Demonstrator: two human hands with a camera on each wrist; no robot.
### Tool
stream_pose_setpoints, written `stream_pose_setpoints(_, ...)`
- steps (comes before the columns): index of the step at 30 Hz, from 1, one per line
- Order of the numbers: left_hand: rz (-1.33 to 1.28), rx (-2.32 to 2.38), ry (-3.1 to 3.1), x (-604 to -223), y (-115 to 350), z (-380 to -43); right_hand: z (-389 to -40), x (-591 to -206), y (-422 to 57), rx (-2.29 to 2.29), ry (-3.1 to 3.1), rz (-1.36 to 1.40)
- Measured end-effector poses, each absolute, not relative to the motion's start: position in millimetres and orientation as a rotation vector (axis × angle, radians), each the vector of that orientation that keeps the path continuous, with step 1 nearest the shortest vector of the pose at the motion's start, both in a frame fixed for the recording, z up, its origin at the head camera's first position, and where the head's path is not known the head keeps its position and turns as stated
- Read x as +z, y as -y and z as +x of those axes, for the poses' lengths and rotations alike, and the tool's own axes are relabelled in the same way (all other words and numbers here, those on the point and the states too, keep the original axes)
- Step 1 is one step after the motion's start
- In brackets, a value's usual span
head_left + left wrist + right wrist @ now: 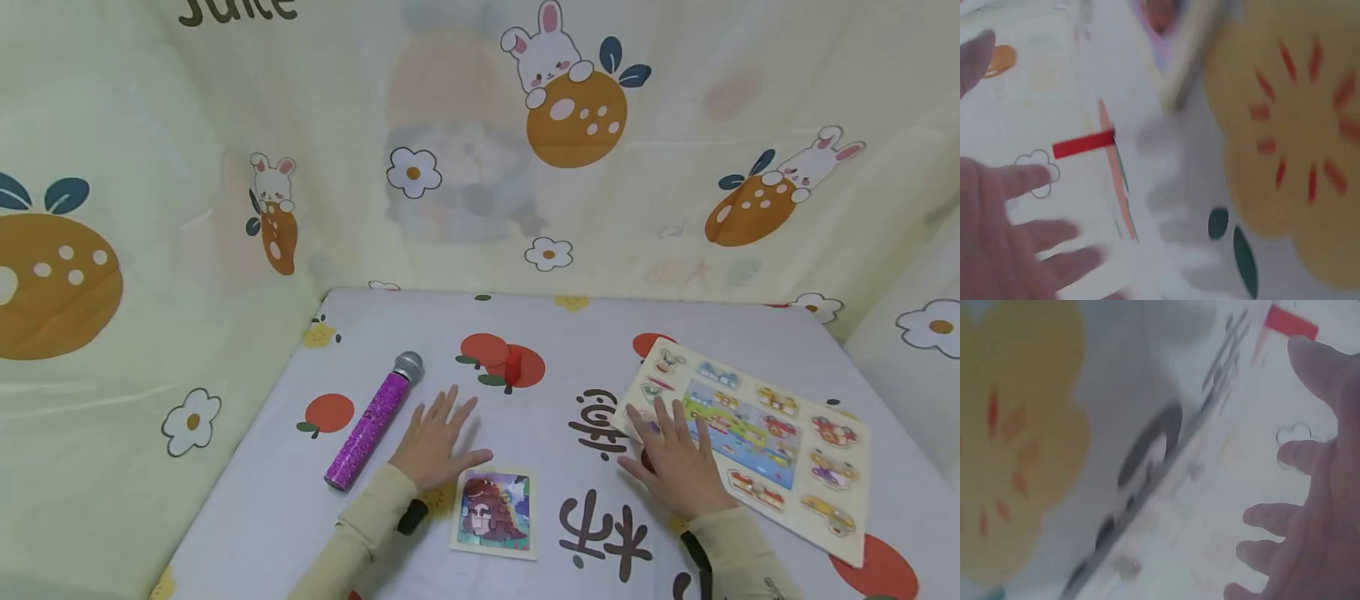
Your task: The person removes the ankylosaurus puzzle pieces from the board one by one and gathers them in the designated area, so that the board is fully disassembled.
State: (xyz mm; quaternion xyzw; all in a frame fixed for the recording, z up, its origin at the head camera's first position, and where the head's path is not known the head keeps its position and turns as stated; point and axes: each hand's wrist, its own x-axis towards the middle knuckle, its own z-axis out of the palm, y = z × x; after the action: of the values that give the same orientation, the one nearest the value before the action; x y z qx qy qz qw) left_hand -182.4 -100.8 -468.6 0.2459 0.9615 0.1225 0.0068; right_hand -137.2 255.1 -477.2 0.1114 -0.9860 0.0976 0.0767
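My left hand (pixel 438 442) is spread with straight fingers over the tablecloth, holding nothing. To its left lies a microphone (pixel 371 425) with a glittery purple handle and silver mesh head. A small square dinosaur jigsaw puzzle (pixel 495 512) in a pale frame lies just right of that wrist; its blurred corner shows in the left wrist view. My right hand (pixel 682 467), also spread and holding nothing, is over the left edge of a large picture puzzle board (pixel 832 492). Whether it touches the board I cannot tell. In the left wrist view, the fingers (pixel 1047 234) are apart from the cloth.
A small red object (pixel 512 367) stands upright beyond the hands, near the table's middle; its kind is unclear. The white tablecloth (pixel 420 317) carries fruit and flower prints. Printed curtains (pixel 465 267) enclose the table at the back and sides.
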Motion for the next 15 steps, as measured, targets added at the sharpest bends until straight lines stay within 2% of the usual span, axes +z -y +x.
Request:
stream_pose_setpoints(3, 0.735, 0.546, -2.818, -469.1, 106.9, -173.4, -135.5, -480.2, -237.2, 0.353, 2.978, 0.384)
stream_pose_setpoints(15, 0.896, 0.421, -2.731, -489.7, 132.4, -147.7, -137.9, -479.0, -140.7, 0.634, 2.999, 0.874)
